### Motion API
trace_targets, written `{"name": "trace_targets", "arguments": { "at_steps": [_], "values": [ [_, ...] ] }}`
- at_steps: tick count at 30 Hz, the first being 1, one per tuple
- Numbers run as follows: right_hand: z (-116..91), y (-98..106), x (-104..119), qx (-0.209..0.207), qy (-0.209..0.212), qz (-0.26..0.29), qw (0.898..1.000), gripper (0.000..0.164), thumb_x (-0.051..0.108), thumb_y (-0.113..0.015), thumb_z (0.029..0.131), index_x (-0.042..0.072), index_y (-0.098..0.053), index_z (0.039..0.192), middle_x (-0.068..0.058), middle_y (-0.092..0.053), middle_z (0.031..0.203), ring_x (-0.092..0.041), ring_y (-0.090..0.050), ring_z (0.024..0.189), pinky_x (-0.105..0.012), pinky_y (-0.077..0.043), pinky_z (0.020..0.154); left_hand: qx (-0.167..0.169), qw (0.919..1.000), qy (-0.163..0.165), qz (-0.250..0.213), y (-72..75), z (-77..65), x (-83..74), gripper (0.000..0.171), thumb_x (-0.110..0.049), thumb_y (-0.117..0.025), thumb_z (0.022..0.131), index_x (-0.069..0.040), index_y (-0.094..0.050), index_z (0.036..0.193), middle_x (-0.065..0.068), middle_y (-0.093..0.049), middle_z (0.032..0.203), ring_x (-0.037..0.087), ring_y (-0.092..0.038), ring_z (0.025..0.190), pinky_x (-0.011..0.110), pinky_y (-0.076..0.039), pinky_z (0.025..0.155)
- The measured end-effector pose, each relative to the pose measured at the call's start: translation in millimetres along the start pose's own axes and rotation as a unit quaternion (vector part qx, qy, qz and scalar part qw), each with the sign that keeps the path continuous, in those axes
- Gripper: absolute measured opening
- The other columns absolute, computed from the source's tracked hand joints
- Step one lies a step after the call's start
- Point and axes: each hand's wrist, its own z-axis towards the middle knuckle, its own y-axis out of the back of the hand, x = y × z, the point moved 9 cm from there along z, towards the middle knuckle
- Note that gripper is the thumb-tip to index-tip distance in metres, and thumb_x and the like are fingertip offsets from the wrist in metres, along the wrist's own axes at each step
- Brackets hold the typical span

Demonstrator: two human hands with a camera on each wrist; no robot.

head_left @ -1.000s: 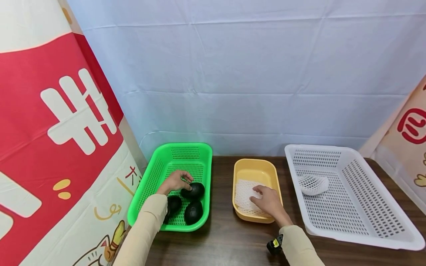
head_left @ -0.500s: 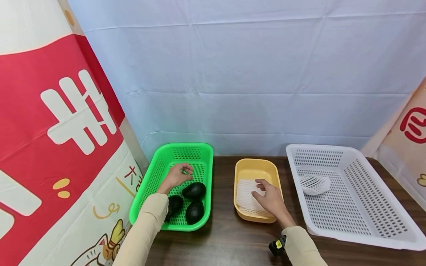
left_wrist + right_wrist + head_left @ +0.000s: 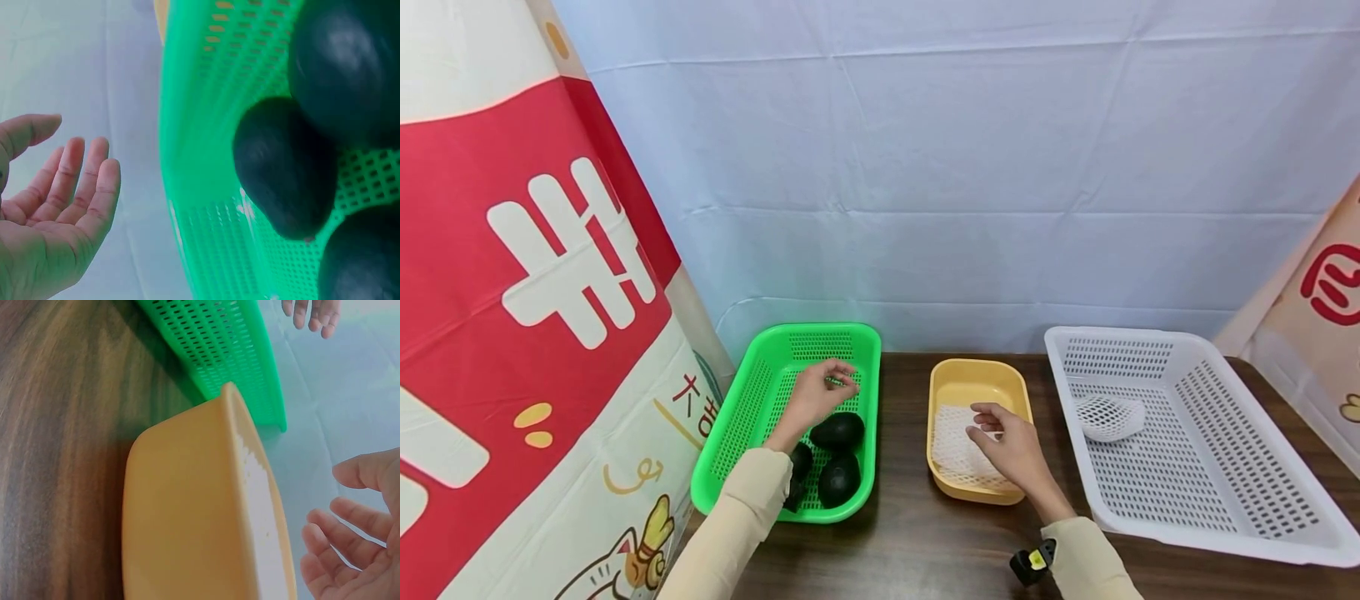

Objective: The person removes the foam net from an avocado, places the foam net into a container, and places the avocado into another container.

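My left hand (image 3: 815, 398) hovers above the green basket (image 3: 698, 492), its fingers loosely bent with nothing between them. Several dark avocados (image 3: 837, 432) lie in that basket, partly covered by my arm. In the left wrist view the same hand is relaxed, apart from an avocado (image 3: 284, 169) with a small stem spot. Over the yellow bin (image 3: 979, 371), my right hand (image 3: 1011, 450) holds nothing, thumb and fingers spread. White foam netting (image 3: 951, 442) lies flat in the bin, beneath that hand. The right wrist view shows the hand's fingers (image 3: 340, 540) beside the bin's rim.
A large white basket (image 3: 1217, 417) stands on the right, with a rounded white foam-net bundle (image 3: 1108, 417) at its left side. All containers rest on a dark wooden table (image 3: 902, 550). A pale cloth (image 3: 925, 167) hangs behind it, and a printed cloth (image 3: 550, 333) on the left.
My left hand has lifted off an avocado it was touching, then shifted right above the basket. The right hand has stayed over the yellow bin, almost still.
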Motion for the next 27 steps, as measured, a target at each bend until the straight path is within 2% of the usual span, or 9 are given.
{"name": "trace_targets", "arguments": {
  "at_steps": [10,14,18,27],
  "values": [
    [1.1,8.4,19.8,-0.004,0.039,0.004,0.999,0.029,0.017,-0.068,0.079,0.010,-0.062,0.106,-0.003,-0.063,0.088,-0.014,-0.058,0.078,-0.036,-0.046,0.067,-0.016,0.9983,-0.045,-0.032,-13.6,-13.7,-20.5,0.018,-0.015,-0.065,0.081,-0.016,-0.062,0.099,-0.002,-0.062,0.083,0.014,-0.060,0.073,0.029,-0.049,0.059],
    [-0.1,14.4,28.9,-0.013,0.054,0.004,0.998,0.026,0.016,-0.067,0.079,0.011,-0.062,0.105,0.001,-0.062,0.084,-0.011,-0.057,0.075,-0.036,-0.047,0.066,-0.015,0.9979,-0.050,-0.038,-21.8,-18.2,-24.0,0.019,-0.020,-0.066,0.081,-0.019,-0.062,0.099,-0.004,-0.062,0.084,0.012,-0.060,0.074,0.029,-0.049,0.059],
    [-2.9,20.2,34.4,-0.016,0.057,0.004,0.998,0.025,0.016,-0.067,0.080,0.013,-0.062,0.104,0.004,-0.061,0.083,-0.010,-0.058,0.074,-0.036,-0.047,0.065,-0.004,0.9979,-0.048,-0.043,-30.8,-22.7,-28.8,0.018,-0.023,-0.066,0.081,-0.021,-0.061,0.098,-0.005,-0.061,0.084,0.011,-0.060,0.074,0.028,-0.049,0.060],
    [-5.9,34.7,41.2,-0.020,0.081,0.003,0.997,0.025,0.019,-0.066,0.081,0.014,-0.062,0.105,0.004,-0.063,0.084,-0.009,-0.059,0.074,-0.037,-0.048,0.064,0.031,0.9953,-0.075,-0.052,-57.2,-34.8,-49.0,0.017,-0.019,-0.067,0.081,-0.018,-0.060,0.096,-0.004,-0.061,0.083,0.010,-0.059,0.073,0.026,-0.049,0.061]
  ]
}}
